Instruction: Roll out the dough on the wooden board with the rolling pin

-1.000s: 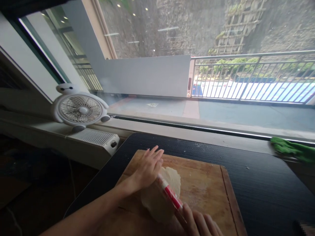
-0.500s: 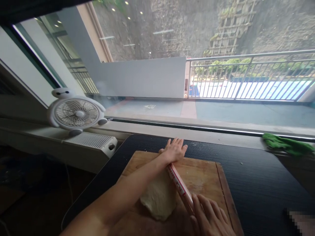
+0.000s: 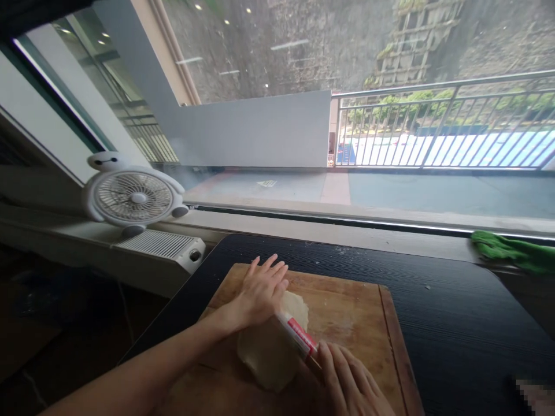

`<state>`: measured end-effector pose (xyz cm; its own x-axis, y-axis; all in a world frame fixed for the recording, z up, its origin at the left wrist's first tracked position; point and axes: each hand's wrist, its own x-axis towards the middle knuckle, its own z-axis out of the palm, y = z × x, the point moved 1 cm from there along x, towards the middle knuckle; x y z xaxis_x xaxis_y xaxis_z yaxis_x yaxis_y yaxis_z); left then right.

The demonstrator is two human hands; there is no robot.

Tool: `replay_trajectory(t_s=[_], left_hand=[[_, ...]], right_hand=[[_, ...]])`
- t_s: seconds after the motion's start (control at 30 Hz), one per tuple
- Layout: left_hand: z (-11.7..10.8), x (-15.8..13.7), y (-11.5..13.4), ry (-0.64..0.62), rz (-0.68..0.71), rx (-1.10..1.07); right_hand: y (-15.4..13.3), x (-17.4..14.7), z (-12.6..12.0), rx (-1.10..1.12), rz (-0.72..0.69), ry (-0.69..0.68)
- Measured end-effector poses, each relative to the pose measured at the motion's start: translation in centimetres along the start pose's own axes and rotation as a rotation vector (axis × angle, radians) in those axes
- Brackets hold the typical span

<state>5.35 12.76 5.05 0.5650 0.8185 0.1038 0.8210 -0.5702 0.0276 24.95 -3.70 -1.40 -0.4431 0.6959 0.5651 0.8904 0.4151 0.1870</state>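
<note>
A rolling pin (image 3: 299, 336) with a red and white label lies slantwise across a flattened sheet of pale dough (image 3: 271, 361). The dough rests on a wooden cutting board (image 3: 347, 318). My left hand (image 3: 262, 289) is open, its fingers spread and pointing away from me, with the heel of the palm on the pin's far end and hiding it. At the near end, my right hand (image 3: 351, 378) curls its fingers over the pin; its thumb is hidden. Part of the dough is covered by my left hand and the pin.
The board sits on a black table (image 3: 451, 323) against a window sill. A white fan (image 3: 137, 197) stands at the left above a white vented unit (image 3: 165, 245). A green cloth (image 3: 511, 251) lies on the sill at the right. Flour specks dot the table's far part.
Both hands and the rolling pin have moved left, so the pin now lies over the dough instead of along its right edge. The camera view has shifted slightly.
</note>
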Motion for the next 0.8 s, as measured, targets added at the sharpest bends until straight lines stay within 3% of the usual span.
replay_trajectory(t_s=[0.2,0.3,0.4,0.57,0.63,0.7,0.8], left_hand=[[2.8,9.7,3.9,-0.056,0.020,-0.098],[3.2,11.5,5.2,-0.085,0.059,-0.121],[2.8,9.3,4.0,-0.069,0.068,-0.098],[1.1,0.7,-0.3,-0.043,0.074,-0.026],[0.5,-1.6,-1.0,-0.058,0.096,-0.012],[0.3,-1.8,-0.9,-0.062,0.085,-0.001],[0.8,1.3,0.5,-0.042,0.035,-0.005]], right_hand=[[0.8,-0.6,0.1,-0.109,0.017,-0.017],[0.9,-0.8,-0.2,-0.174,0.031,-0.044],[0.5,-0.6,-1.0,-0.166,0.012,-0.056],[-0.2,0.2,-1.5,-0.082,0.016,-0.013],[-0.4,0.3,-1.3,-0.046,0.010,0.005],[-0.4,0.1,-1.0,-0.029,0.003,0.016],[-0.4,-0.3,-0.6,-0.026,0.032,0.018]])
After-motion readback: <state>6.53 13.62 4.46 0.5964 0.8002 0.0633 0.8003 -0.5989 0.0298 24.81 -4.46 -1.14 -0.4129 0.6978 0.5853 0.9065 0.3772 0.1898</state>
